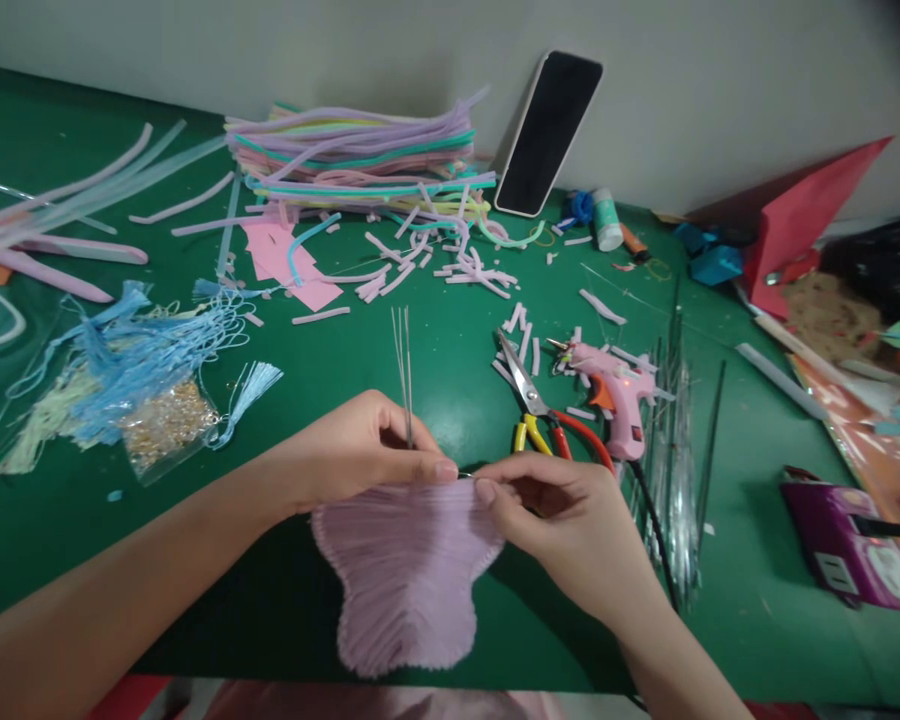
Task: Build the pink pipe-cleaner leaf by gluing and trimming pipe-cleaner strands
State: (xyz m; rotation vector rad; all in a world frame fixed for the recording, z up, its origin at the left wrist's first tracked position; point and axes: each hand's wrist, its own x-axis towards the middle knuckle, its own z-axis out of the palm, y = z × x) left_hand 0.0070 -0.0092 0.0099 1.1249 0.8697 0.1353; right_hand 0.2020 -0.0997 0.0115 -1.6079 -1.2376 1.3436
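Note:
A lilac fuzzy piece (409, 580), made of pipe cleaners laid side by side with a wavy outline, hangs below both hands over the table's front edge. My left hand (367, 455) is closed on its top edge, thumb in front. Several thin metal wires (405, 375) stick up from behind that thumb. At the top right corner of the same piece, my right hand (559, 500) pinches with thumb and index finger. A short bit of wire shows between the two hands; its ends are hidden by the fingers.
Scissors (529, 375), pliers with red and yellow handles, a pink glue gun (619, 395) and loose wires (675, 460) lie to the right. Pipe cleaners (360, 145) are heaped behind, near a leaning phone (551, 130). Blue tassels (150, 340) and a bag of gold bits (169, 425) lie left.

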